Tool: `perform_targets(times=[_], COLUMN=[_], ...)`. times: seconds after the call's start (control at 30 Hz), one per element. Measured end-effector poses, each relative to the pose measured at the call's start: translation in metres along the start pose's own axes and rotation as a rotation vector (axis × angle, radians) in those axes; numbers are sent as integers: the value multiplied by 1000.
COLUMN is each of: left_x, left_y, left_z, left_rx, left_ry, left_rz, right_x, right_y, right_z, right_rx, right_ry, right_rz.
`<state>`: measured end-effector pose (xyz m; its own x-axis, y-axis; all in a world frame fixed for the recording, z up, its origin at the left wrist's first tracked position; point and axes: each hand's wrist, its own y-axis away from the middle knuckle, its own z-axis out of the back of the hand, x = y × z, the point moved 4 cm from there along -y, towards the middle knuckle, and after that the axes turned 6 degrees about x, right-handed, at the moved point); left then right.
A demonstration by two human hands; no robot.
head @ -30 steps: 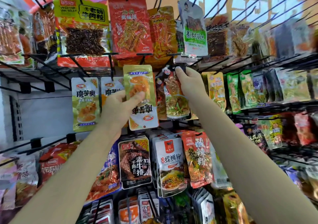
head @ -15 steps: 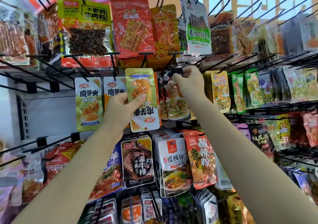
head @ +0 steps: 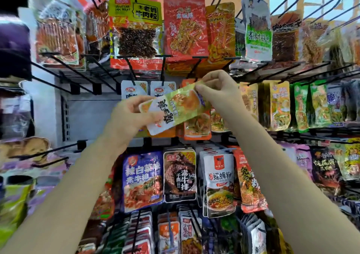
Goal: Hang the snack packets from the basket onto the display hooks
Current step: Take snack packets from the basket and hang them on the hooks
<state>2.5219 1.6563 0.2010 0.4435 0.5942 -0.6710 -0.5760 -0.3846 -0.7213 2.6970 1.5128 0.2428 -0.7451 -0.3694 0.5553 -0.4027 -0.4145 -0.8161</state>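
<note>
Both hands pinch one tilted green-and-white snack packet (head: 173, 109): left hand (head: 128, 117) low, right hand (head: 218, 92) high; lettering blurred.

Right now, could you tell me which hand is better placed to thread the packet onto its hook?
The right hand: it pinches the green-yellow packet's top edge just below the hook, while the left hand grips its lower end.

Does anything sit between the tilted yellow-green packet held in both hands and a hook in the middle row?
Nothing visibly blocks it. The glossy yellow-green snack packet is tilted, held by the left hand and right hand just below the thin black wire hooks, in front of orange packets already hanging.
</note>
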Motion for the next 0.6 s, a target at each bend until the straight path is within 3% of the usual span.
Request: perform_targets(times=[0.13,0.33,0.47,0.6], left_x=[-8,-17,-14,6], left_y=[3,0,-7,-5], left_z=[42,60,68,68], left_rx=[-195,-185,-222,-137], left_ry=[81,-27,16,77], left_rz=[-50,-42,-3,140], right_x=[27,53,43,28], right_y=[3,11,3,-3], right_z=[-27,-101,-119,-125], right_rx=[-3,239,147,16], right_ry=[10,-9,-81,-191], right_rz=[102,122,55,-41])
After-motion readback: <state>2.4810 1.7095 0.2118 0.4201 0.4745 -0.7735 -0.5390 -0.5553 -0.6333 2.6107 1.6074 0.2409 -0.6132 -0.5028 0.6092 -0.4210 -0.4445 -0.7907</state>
